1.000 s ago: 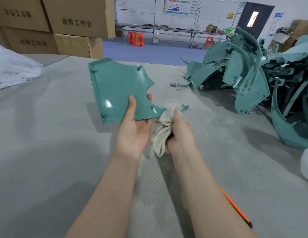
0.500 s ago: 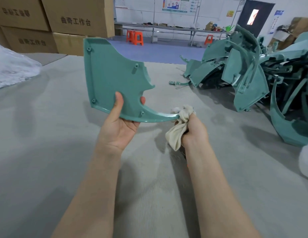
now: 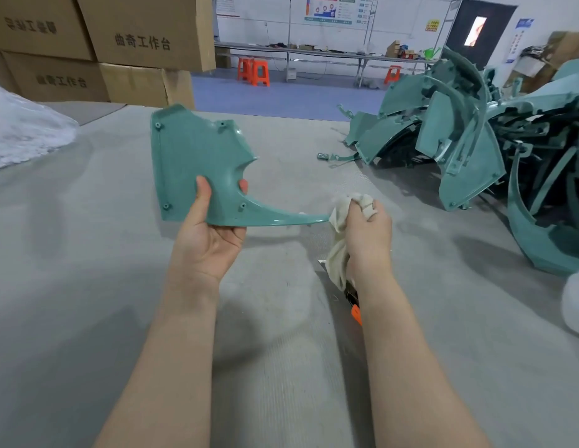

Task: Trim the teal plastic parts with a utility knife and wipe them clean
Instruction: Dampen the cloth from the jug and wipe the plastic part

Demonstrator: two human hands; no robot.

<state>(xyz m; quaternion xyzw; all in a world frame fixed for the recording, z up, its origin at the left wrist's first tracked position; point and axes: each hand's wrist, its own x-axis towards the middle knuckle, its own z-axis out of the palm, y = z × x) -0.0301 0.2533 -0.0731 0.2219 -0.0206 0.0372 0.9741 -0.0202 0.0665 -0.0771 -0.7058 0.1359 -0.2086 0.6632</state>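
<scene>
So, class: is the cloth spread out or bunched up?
Bunched up: the right hand grips the cloth in a wad, tail hanging below.

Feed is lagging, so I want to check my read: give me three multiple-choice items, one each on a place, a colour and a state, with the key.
1. Where does the pile of loose teal plastic parts lie?
A. In a wire basket.
B. On the grey mat, to the person's right.
C. On a shelf overhead.

2. What colour is the visible bit of handle on the utility knife beside the right forearm?
A. Blue.
B. Yellow.
C. Orange.

3. What is the right hand doing?
A. Gripping a bunched cream cloth at the pointed tip of the flat teal plastic panel.
B. Lying flat on the mat.
C. Holding the knife.

Key: B, the pile sits on the mat at the right; C, an orange piece shows by the forearm; A, its fingers curl round the cloth while the left hand holds the panel.
</scene>
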